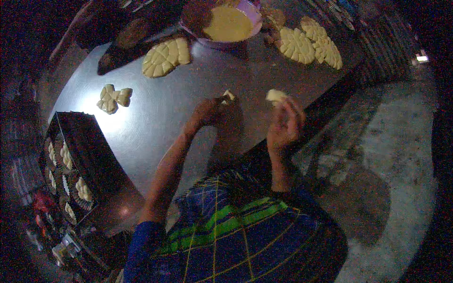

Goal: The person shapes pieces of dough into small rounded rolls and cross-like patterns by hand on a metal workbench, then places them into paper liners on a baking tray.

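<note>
On the steel table (155, 118), my left hand (210, 111) is closed at a small pale piece (228, 96), apparently dough, its fingertips dim. My right hand (285, 122) grips a pale dough lump (276, 95) between thumb and fingers, a short way right of the left. Scored, segmented dough sheets lie at upper middle (165, 56) and upper right (297, 45), with a smaller group of cut dough (113, 98) on the left.
A purple bowl (203, 40) of yellow liquid stands at the back. A black tray (82, 146) with fluted moulds holding pale dough sits at lower left. The table's dark edge runs along the right, beside a concrete floor (391, 141).
</note>
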`<state>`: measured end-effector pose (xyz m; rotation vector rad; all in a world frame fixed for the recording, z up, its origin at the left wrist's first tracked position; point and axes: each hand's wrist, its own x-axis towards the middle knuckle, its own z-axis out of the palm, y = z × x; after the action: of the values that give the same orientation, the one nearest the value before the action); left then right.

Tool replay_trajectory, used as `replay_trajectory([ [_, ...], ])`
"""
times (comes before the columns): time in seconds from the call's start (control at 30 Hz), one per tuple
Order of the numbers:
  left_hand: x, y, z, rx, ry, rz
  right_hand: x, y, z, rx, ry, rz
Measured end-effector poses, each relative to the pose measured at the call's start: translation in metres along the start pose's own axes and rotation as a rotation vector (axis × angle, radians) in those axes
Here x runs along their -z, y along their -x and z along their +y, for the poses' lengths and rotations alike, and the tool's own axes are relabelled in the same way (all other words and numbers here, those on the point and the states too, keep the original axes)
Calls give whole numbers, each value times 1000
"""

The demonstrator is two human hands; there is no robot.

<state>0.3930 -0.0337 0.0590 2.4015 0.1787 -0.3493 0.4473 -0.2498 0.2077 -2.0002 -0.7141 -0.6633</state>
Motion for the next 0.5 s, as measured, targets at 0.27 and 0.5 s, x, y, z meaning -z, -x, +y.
replay_trajectory([
  [0.27, 18, 91, 24, -43, 1445, 333, -71, 37, 43, -117, 12, -700],
  [0.5, 7, 151, 27, 306, 1572, 446, -70, 34, -34, -267, -445, -881],
])
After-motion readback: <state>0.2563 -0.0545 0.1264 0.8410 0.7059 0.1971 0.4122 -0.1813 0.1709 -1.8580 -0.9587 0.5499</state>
